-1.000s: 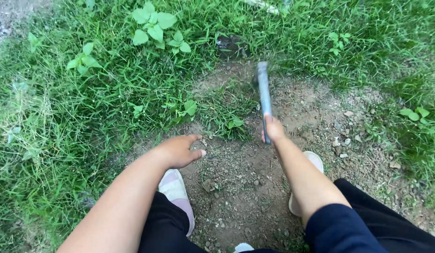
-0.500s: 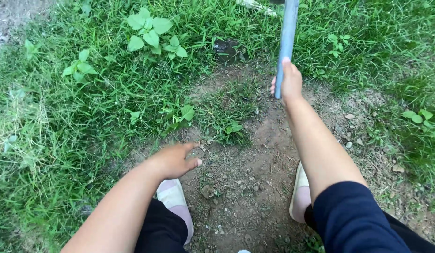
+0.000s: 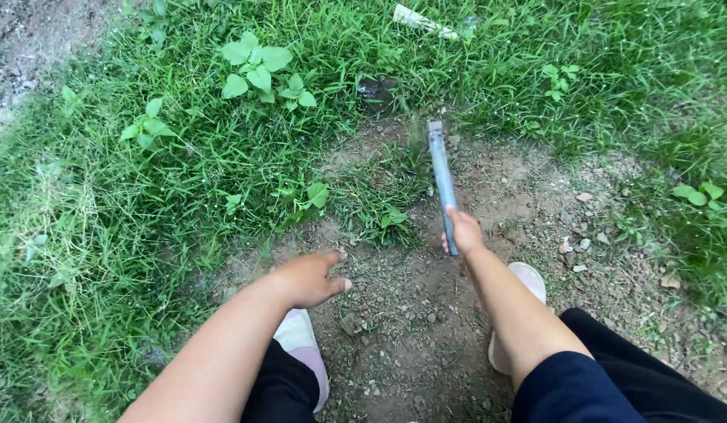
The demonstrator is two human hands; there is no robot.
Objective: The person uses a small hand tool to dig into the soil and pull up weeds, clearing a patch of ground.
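My right hand (image 3: 463,231) grips the near end of a long blue-grey tool handle (image 3: 441,176). The handle points away from me, and its far end meets the ground at the edge of a grass tuft (image 3: 383,192). The tool's head is blurred there. My left hand (image 3: 310,278) hovers low over the bare soil with its fingers loosely curled and nothing in it. Both of my feet, in light slippers (image 3: 297,337), stand on the dirt below my hands.
A bare dirt patch (image 3: 426,329) with small stones lies in front of me. Thick grass surrounds it, with broad-leaf weeds (image 3: 257,70) at the upper left. A pale scrap of litter (image 3: 422,19) lies in the grass at the top. Gravel shows in the top left corner.
My right hand, raised high with the tool half a second ago, has swung it down to the ground near the grass tuft. My left hand has stayed low over the soil.
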